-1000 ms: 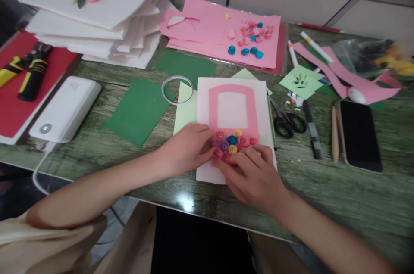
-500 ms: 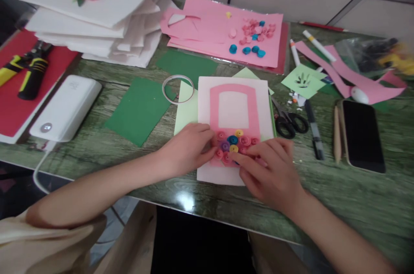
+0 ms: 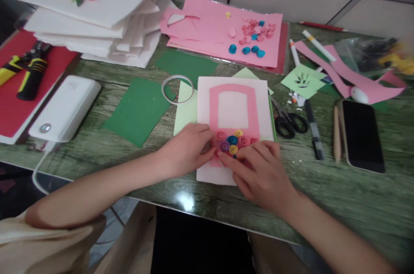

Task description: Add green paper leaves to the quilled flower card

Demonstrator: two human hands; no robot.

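Note:
A white card (image 3: 234, 81) lies before me, with a pink paper basket shape (image 3: 253, 106) on it. Coiled paper flowers in pink, yellow, purple and blue cover the basket's lower part; among them are a blue coil (image 3: 232, 139) and a purple coil (image 3: 224, 147). At the flowers' left edge, my left hand (image 3: 194, 147) rests with thumb and fingers apart, touching the outer coils. From the right, my right hand (image 3: 260, 170) reaches over the lower flowers. Its outstretched index finger presses near the lower left coils, and the hand hides several of them.
Black-handled scissors (image 3: 287, 123), a pen (image 3: 313, 132), a wooden stick (image 3: 337, 136) and a phone (image 3: 364, 136) lie right. Behind are pink sheets (image 3: 207, 28) with loose coils. Left are green paper (image 3: 139, 112), a tape ring (image 3: 163, 93), a power bank (image 3: 66, 108) and pliers (image 3: 32, 76).
My right hand has slid slightly left and down across the flowers, its index fingertip now further left. My left hand has stayed in place.

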